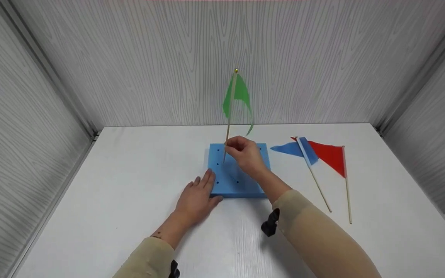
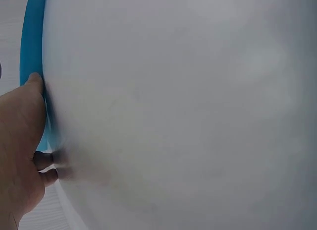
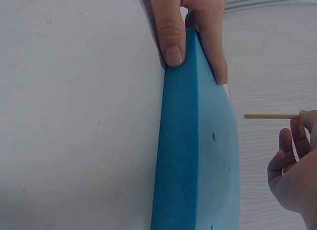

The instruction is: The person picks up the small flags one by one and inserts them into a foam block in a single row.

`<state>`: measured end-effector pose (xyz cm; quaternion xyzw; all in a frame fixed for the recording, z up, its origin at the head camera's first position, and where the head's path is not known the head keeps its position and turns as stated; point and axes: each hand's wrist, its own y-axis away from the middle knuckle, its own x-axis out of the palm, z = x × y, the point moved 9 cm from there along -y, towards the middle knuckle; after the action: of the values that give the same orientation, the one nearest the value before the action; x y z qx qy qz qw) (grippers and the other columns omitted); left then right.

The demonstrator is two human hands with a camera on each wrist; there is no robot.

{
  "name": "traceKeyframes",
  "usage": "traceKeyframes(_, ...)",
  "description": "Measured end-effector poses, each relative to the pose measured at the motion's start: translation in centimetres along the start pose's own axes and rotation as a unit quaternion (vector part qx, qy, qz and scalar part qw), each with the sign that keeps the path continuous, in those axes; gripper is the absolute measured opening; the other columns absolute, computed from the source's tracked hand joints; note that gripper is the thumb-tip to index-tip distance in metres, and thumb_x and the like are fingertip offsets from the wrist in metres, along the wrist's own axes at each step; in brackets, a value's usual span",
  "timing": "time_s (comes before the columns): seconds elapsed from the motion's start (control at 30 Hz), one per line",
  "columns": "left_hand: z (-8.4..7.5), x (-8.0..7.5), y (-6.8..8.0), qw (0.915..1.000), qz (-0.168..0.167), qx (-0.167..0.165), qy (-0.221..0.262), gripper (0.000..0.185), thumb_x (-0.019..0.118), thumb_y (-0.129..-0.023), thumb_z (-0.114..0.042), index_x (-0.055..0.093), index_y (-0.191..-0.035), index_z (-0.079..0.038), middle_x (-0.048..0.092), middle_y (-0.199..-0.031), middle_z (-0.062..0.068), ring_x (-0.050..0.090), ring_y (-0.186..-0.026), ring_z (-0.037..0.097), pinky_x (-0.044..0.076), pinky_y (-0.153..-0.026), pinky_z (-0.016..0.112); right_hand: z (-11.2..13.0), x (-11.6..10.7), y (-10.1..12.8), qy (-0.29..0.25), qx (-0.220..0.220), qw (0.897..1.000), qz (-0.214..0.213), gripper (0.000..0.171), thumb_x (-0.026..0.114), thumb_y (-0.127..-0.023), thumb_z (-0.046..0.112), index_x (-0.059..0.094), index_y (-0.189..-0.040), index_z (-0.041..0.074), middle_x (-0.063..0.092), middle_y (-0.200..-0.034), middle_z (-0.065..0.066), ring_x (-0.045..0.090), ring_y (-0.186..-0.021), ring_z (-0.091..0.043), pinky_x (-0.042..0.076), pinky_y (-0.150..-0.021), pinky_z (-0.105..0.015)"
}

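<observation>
1. The right hand (image 1: 245, 152) pinches the thin wooden stick of a green flag (image 1: 238, 96) between thumb and fingertips, low on the stick, above the far left part of a blue foam block (image 1: 242, 181).
2. The green flag stands nearly upright, its pennant hanging at the top against the back wall; the bottom end of the stick reaches the block's top near one of its far holes, though whether it sits inside a hole cannot be told.
3. The left hand (image 1: 197, 197) lies flat, fingers straight, pressing on the near left corner of the foam block, the thumb against its side and the fingers over its top edge.
4. The foam block lies flat in the middle of the white table (image 1: 110, 200), its top dotted with small dark holes.
5. A blue flag (image 1: 296, 148) and a red flag (image 1: 330, 156) lie flat on the table toward its right edge, just beside the block, their pennants overlapping and their sticks pointing toward the near edge.
</observation>
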<state>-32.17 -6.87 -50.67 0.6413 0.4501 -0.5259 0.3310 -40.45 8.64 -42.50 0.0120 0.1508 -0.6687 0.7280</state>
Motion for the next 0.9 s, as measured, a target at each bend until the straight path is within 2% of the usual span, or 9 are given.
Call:
traceKeyframes(0.13, 0.0, 0.0, 0.1, 1.0000, -0.001, 0.005, -0.007, 0.084, 0.055, -0.108, -0.055, 0.025, -0.168, -0.004, 0.025, -0.174, 0.012, 0.042, -0.150, 0.044, 0.036, -0.121, 0.057, -0.1, 0.9, -0.4, 0.006, -0.008, 1.000, 0.009, 0.012, 0.071, -0.103, 0.011, 0.074, -0.113, 0.004, 0.073, -0.104, -0.006, 0.065, -0.096, -0.020, 0.055, -0.085, -0.030)
traceKeyframes(0.3, -0.2, -0.2, 0.1, 0.9999, -0.009, 0.012, 0.003, 0.083, 0.058, -0.107, -0.052, 0.029, -0.167, -0.002, 0.027, -0.173, 0.014, 0.043, -0.148, 0.046, 0.037, -0.120, 0.058, -0.9, 1.4, -0.7, 0.026, 0.006, 1.000, 0.014, 0.012, 0.070, -0.104, 0.013, 0.075, -0.115, 0.010, 0.071, -0.106, -0.003, 0.065, -0.099, -0.019, 0.056, -0.091, -0.031)
traceKeyframes(0.53, -0.4, -0.1, -0.1, 0.9996, -0.018, 0.022, 0.006, 0.083, 0.058, -0.107, -0.053, 0.032, -0.166, -0.001, 0.029, -0.172, 0.015, 0.045, -0.147, 0.047, 0.038, -0.119, 0.059, -1.7, 1.6, -1.0, 0.024, 0.000, 1.000, 0.005, 0.017, 0.071, -0.104, 0.011, 0.074, -0.118, 0.002, 0.072, -0.106, -0.004, 0.065, -0.099, -0.019, 0.056, -0.089, -0.032)
traceKeyframes(0.9, -0.4, -0.1, -0.1, 0.9996, -0.021, 0.021, -0.002, 0.083, 0.059, -0.107, -0.053, 0.033, -0.165, -0.001, 0.030, -0.172, 0.015, 0.046, -0.146, 0.046, 0.039, -0.118, 0.059, -1.9, 2.0, -1.3, 0.043, 0.018, 0.999, 0.009, 0.015, 0.071, -0.103, 0.012, 0.075, -0.117, 0.009, 0.073, -0.107, -0.002, 0.065, -0.099, -0.018, 0.056, -0.091, -0.033)
